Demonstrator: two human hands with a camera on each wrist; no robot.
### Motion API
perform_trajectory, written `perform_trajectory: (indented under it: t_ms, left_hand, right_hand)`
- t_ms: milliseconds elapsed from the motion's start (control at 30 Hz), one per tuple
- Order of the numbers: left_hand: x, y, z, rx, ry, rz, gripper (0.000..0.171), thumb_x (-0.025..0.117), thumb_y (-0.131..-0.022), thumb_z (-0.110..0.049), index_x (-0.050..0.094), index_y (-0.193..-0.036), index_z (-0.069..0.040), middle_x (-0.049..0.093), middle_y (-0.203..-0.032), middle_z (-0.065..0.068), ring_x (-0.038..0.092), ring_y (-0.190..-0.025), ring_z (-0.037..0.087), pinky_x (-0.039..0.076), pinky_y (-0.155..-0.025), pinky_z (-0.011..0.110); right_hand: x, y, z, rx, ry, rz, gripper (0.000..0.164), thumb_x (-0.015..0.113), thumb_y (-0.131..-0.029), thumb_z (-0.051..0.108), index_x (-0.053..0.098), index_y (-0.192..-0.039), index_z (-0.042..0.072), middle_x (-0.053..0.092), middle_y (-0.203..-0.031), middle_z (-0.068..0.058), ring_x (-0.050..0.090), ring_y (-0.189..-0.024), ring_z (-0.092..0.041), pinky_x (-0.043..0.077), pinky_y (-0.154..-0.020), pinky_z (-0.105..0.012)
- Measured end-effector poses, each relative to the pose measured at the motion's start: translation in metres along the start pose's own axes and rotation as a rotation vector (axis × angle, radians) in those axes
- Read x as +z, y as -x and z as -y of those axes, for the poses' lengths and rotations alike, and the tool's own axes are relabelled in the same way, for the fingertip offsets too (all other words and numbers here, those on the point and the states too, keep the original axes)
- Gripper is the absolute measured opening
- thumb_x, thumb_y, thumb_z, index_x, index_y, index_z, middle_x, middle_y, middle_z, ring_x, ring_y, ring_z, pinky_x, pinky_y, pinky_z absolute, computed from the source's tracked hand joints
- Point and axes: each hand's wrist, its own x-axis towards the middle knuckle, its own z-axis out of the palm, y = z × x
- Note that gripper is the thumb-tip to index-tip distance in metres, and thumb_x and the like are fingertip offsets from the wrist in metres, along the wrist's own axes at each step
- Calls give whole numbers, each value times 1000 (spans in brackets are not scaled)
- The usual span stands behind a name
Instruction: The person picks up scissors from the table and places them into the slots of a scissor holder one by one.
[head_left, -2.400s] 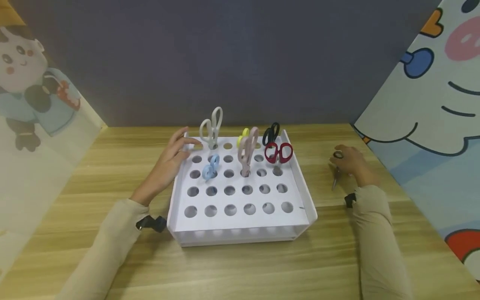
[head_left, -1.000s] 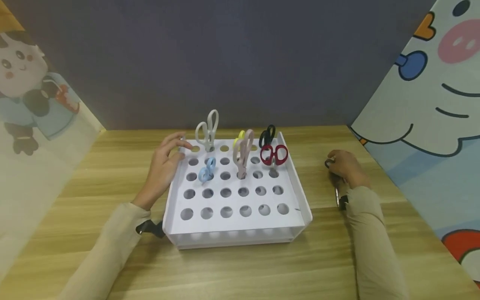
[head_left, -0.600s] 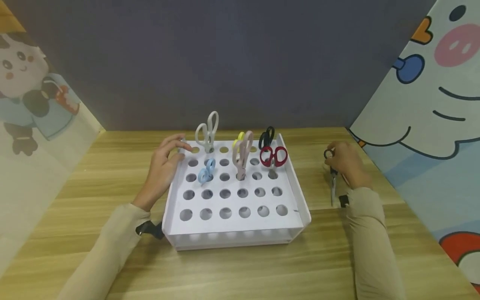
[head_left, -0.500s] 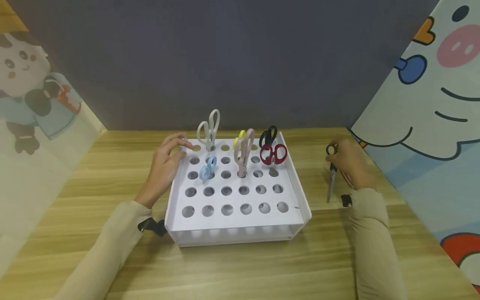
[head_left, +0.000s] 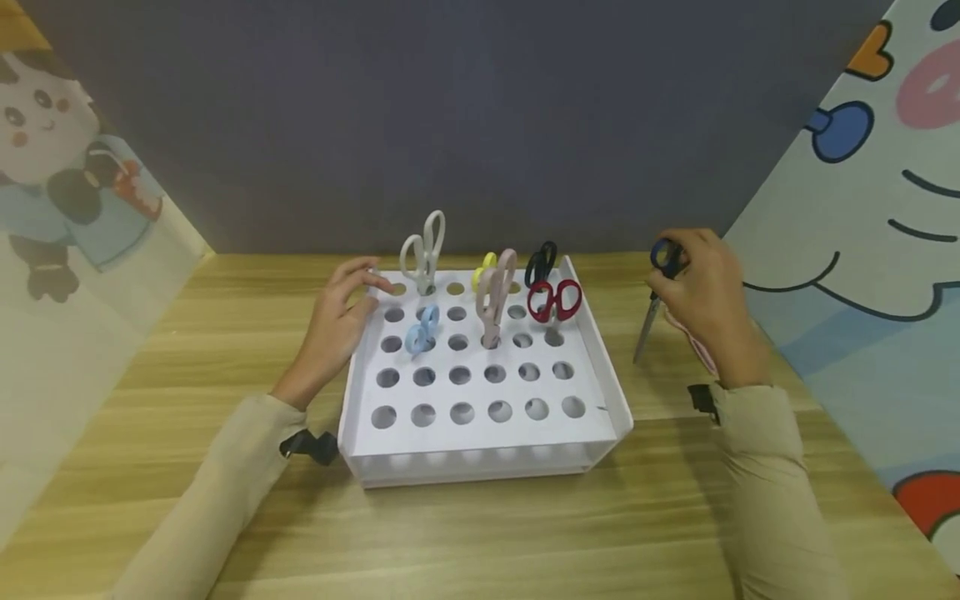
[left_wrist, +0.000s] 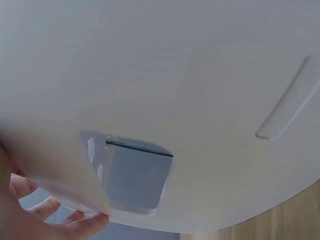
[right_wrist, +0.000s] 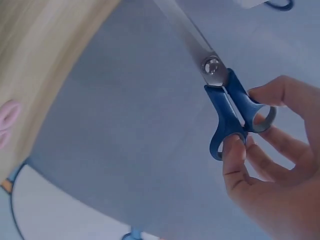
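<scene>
My right hand (head_left: 708,287) pinches a pair of scissors (right_wrist: 227,107) by its blue finger loops, right of the rack. Its metal blades point down toward the table in the head view. At the rack's back left corner, my left hand (head_left: 337,321) touches the side wall with its fingers loosely bent. The white rack (head_left: 480,437) has rows of round holes. White scissors (head_left: 424,250), light blue scissors (head_left: 423,331), yellow scissors (head_left: 483,271), pale pink scissors (head_left: 495,296), black scissors (head_left: 542,264) and red scissors (head_left: 555,301) stand in it, handles up.
A pink-handled item (head_left: 701,346) lies on the wooden table (head_left: 480,542), partly behind my right hand. A dark panel (head_left: 480,125) rises behind the table. Printed side walls with cartoon figures close in the left and right.
My right hand has taken the scissors up off the table, raising them and tilting the blades downward. The pink-handled item shows beneath. My left hand stays at the rack.
</scene>
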Motion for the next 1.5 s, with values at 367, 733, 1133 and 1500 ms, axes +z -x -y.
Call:
perform_trajectory:
  t_ms: [367, 733, 1133, 1500]
  left_hand:
    - [-2, 5, -17, -43, 65, 77, 22, 40, -85, 7, 60, -95, 8, 34, -135, 15, 28, -127, 32, 19, -104, 52]
    - [-4, 4, -15, -44, 57, 116, 22, 39, -84, 8, 58, -96, 9, 31, -136, 18, 25, -128, 33, 20, -103, 54]
    - [-9, 3, -17, -65, 42, 173, 24, 41, -85, 5, 60, -99, 3, 36, -140, 5, 19, -134, 20, 13, -108, 48]
    - [-7, 2, -17, -56, 51, 177, 24, 40, -86, 5, 61, -98, 3, 38, -139, 5, 21, -134, 19, 12, -108, 47]
  right_hand:
    - [-19, 5, 49, -139, 12, -89, 38, 61, -76, 7, 60, -114, 6, 63, -93, -14, 51, -76, -27, 41, -67, -35]
    - [-37, 15, 77, -223, 10, -183, 37, 61, -74, 6, 62, -111, 8, 64, -85, -10, 53, -81, -27, 43, -69, -34]
    - [-52, 18, 85, -240, -17, -262, 35, 63, -74, 8, 64, -109, 10, 66, -92, -11, 53, -79, -27, 37, -69, -26]
    - [-66, 23, 96, -255, -50, -328, 33, 64, -74, 14, 66, -107, 12, 66, -93, -11, 55, -77, -27, 36, -69, -22]
